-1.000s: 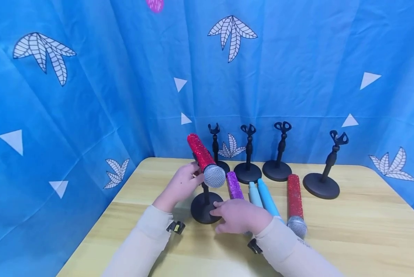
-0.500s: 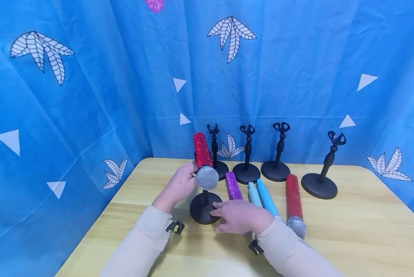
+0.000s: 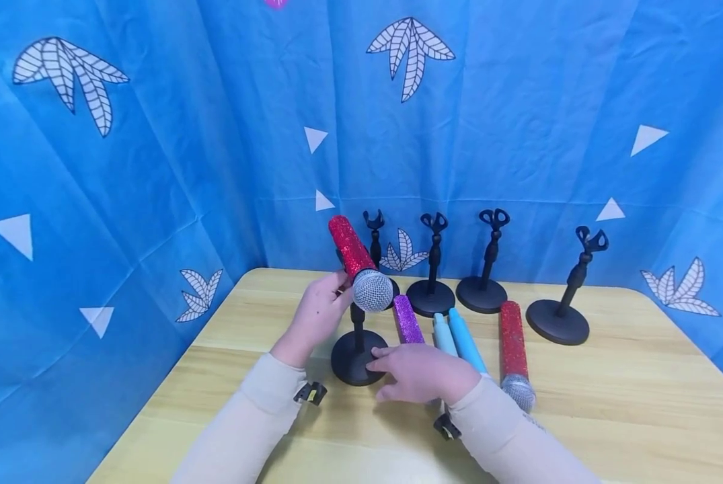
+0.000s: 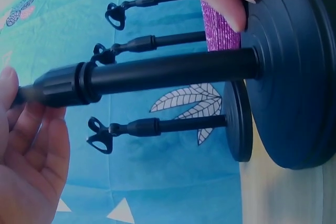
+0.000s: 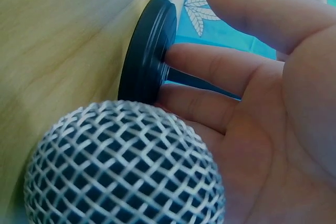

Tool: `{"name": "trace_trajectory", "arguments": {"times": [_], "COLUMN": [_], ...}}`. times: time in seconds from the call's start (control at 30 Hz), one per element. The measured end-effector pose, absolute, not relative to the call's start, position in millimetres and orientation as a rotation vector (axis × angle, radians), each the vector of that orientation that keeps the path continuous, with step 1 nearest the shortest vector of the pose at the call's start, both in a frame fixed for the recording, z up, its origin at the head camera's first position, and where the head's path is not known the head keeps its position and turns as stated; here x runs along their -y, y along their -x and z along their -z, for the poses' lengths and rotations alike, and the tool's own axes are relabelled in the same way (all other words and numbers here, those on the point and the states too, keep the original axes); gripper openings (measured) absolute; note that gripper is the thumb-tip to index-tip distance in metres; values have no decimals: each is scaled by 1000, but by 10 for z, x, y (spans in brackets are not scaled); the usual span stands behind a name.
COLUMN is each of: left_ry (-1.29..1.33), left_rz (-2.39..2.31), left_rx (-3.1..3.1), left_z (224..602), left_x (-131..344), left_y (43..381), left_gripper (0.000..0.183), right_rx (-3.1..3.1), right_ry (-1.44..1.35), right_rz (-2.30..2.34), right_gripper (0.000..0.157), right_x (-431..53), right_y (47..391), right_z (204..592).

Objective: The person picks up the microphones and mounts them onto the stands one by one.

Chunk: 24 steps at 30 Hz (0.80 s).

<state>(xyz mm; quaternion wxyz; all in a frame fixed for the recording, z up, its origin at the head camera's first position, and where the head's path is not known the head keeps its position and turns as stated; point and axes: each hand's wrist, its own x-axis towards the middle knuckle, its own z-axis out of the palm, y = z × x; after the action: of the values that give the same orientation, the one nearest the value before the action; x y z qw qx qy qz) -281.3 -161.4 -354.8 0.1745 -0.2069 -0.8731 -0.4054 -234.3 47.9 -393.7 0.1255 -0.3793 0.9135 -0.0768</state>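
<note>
A red glittery microphone [image 3: 350,249] with a silver mesh head sits at the top of a black microphone stand [image 3: 358,363], tilted with its head toward the front right. My left hand [image 3: 319,309] pinches the stand's neck just under the microphone; thumb and fingers close round it in the left wrist view. Low on the right, my right hand [image 3: 418,372] rests straight fingertips on the stand's round base [image 5: 149,51]. Beneath that hand lies a purple glittery microphone [image 3: 408,319], partly hidden. A mesh microphone head [image 5: 126,166] fills the front of the right wrist view.
Several black stands with bare clips line the back, among them a far-right stand [image 3: 569,296]. Two light-blue stick-like things [image 3: 467,339] lie right of the purple microphone. Another red microphone [image 3: 514,343] lies farther right. A blue curtain [image 3: 518,134] borders the wooden table [image 3: 639,396].
The red microphone on the stand swung to face forward, then back toward the right, and its head now sits higher. My right hand stays at the base.
</note>
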Motion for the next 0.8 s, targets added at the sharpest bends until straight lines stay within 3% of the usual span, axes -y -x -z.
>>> {"name": "trace_trajectory", "arguments": {"times": [0.4,0.8], "left_ry": [563,739], "left_rz": [1124,1097], "left_rx": [2446,2423], "left_z": [3557,3402], "left_x": [1657,1653], "left_y": [2810,2874], "left_gripper": [13,5], "right_rx": [-2619,-2783], "right_ry": [922,841], "right_rz": [692,1208], "right_gripper": [71,24], "right_x": [-511,-233], "right_y": [2533,2652], "right_z": [3704,3639]}}
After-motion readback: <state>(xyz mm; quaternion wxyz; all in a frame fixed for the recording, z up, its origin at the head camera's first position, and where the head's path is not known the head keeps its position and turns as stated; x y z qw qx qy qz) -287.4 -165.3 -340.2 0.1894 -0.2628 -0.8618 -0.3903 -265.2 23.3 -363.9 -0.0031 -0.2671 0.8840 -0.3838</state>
